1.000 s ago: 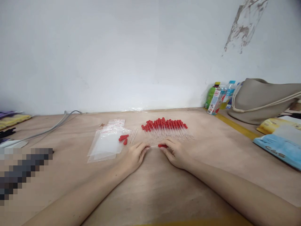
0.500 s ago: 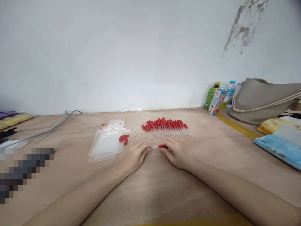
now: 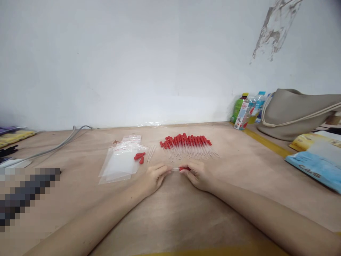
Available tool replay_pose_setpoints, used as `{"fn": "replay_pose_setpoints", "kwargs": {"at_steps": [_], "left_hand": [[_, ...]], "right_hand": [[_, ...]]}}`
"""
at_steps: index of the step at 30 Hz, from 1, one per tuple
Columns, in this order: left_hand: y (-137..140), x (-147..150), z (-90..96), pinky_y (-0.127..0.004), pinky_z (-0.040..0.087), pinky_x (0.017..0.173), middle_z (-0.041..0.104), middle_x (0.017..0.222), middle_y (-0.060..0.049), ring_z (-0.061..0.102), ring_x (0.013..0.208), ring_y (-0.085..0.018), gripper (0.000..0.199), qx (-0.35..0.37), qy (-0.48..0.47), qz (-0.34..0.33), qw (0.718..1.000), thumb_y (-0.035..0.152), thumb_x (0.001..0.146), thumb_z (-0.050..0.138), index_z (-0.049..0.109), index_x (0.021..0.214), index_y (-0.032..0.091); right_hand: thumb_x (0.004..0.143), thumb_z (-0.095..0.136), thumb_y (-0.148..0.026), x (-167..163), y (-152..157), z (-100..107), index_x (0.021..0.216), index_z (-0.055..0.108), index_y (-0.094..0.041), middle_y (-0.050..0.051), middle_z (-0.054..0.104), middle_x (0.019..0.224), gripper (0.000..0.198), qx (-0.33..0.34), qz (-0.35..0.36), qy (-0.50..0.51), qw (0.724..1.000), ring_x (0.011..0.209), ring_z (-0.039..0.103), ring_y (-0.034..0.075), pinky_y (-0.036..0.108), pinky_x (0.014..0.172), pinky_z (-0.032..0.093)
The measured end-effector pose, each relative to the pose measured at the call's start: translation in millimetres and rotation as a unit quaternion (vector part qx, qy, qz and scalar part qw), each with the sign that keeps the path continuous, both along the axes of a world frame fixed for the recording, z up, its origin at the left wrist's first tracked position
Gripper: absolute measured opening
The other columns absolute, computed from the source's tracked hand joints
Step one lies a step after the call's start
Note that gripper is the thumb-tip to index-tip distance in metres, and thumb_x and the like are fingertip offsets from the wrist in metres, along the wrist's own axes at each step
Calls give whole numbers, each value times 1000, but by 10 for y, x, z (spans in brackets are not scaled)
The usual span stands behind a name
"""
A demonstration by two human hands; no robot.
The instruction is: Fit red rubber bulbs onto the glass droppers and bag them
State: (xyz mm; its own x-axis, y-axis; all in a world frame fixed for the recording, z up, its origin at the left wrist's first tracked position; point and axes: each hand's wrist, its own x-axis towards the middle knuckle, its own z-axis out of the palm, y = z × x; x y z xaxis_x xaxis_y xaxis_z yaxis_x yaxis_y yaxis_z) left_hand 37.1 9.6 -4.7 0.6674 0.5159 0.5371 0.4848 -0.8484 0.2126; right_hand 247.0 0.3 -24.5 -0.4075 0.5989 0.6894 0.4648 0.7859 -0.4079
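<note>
My left hand [image 3: 157,176] is closed on a thin clear dropper tube [image 3: 175,169], just above the table. My right hand [image 3: 197,174] pinches a red rubber bulb [image 3: 183,168] at the tube's right end; the fingers partly cover the bulb. Behind my hands lies a row of droppers with red bulbs [image 3: 186,139], their clear tubes pointing toward me. Left of that row are a few loose clear tubes [image 3: 151,153]. Loose red bulbs [image 3: 140,156] rest on the right edge of the clear zip bags [image 3: 117,165].
Drink bottles [image 3: 241,112] stand by the wall at the back right, beside a grey bag [image 3: 290,113]. A blue and yellow packet [image 3: 314,167] lies at the right. A grey cable [image 3: 58,144] runs along the left. Yellow tape [image 3: 266,144] marks the table.
Both hands stay in nearly the same place, holding the tube and the red bulb. The whole view has shifted very slightly.
</note>
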Motion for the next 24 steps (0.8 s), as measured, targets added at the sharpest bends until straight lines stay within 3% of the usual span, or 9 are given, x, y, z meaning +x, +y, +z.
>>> {"fn": "replay_pose_setpoints", "kwargs": {"at_steps": [8,16,21,24], "left_hand": [[26,-38,-68,-23,46,65,61,83,-5,57,75,-13,25,41,35,-11,999,12,87,34,56,98,16],[32,-18,-130,-25,47,66,61,83,-6,57,74,-15,21,106,51,3,993,14,87,37,55,98,16],[20,9,-72,-24,46,68,61,84,-4,58,76,-13,17,36,-8,35,999,18,88,39,54,96,17],[21,17,-31,-24,46,66,62,81,-4,58,74,-13,15,34,-10,33,999,19,87,42,55,93,17]], "right_hand": [[86,40,-22,1,-21,15,86,55,-18,5,58,75,16,36,23,-48,998,70,52,14,26,63,43],[85,39,-20,-14,20,29,88,57,-14,9,57,77,19,110,-14,-118,987,73,49,17,31,66,42],[84,45,-22,-3,98,37,89,58,-17,5,61,79,15,15,4,-35,999,73,54,14,25,66,44],[81,51,-25,17,119,21,88,59,-19,2,63,79,12,-40,3,-7,999,72,56,12,24,66,45]]}}
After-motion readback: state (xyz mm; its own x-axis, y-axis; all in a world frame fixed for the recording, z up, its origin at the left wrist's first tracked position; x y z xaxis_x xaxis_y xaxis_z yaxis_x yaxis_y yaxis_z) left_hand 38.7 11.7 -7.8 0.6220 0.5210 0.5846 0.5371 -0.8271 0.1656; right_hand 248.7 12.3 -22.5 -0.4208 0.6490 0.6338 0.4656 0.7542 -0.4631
